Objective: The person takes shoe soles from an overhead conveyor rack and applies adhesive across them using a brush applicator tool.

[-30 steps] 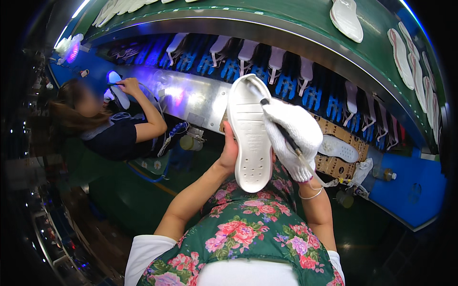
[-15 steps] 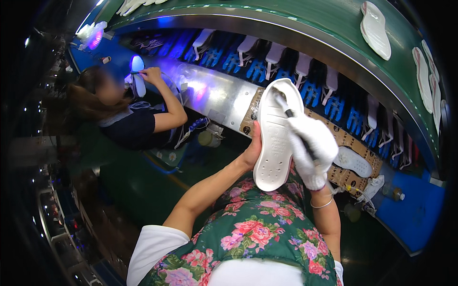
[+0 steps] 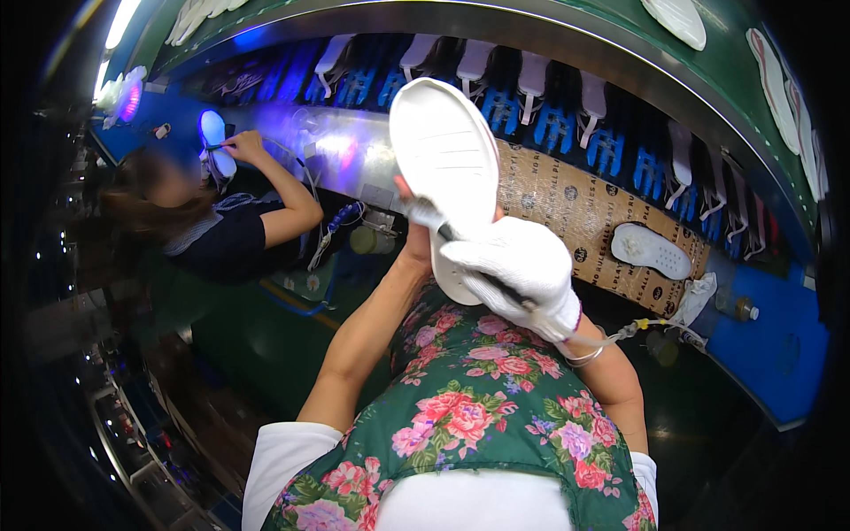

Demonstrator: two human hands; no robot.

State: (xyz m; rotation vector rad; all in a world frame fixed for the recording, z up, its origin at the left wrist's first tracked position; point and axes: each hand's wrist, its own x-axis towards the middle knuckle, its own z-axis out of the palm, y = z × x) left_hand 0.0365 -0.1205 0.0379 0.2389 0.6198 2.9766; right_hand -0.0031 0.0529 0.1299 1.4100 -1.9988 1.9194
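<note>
Wearing a green flowery apron (image 3: 469,407) with white sleeves (image 3: 288,460) poking out. Gripping a skinny brush (image 3: 428,215) in the white-gloved right hand (image 3: 522,265), closed snugly round the handle. Holding up a white sole (image 3: 443,150) in the bare left hand (image 3: 418,246), wrapped round from underneath, with fingers peeking out at both edges. Got that sole in midair just past the apron, a bit tilted, with the broad end up and away. Got the brush tip over the sole's left edge, near the middle; too blurry to tell touching from hovering, tbh.

Moving out to the surface (image 3: 766,354), see printed cardboard (image 3: 567,212) with a second sole (image 3: 651,251) lying on it, then a crumpled rag (image 3: 695,299) and a small bottle (image 3: 739,306) further right. Glance left for a co-worker (image 3: 239,230) in dark clothes, with one hand raised to a flat blue-lit piece (image 3: 212,128). Past all that, notice a row of pale uppers (image 3: 533,75) by blue clamps (image 3: 553,128). Way up top, spot a green shelf (image 3: 726,40) with more white soles (image 3: 775,88) on it.
</note>
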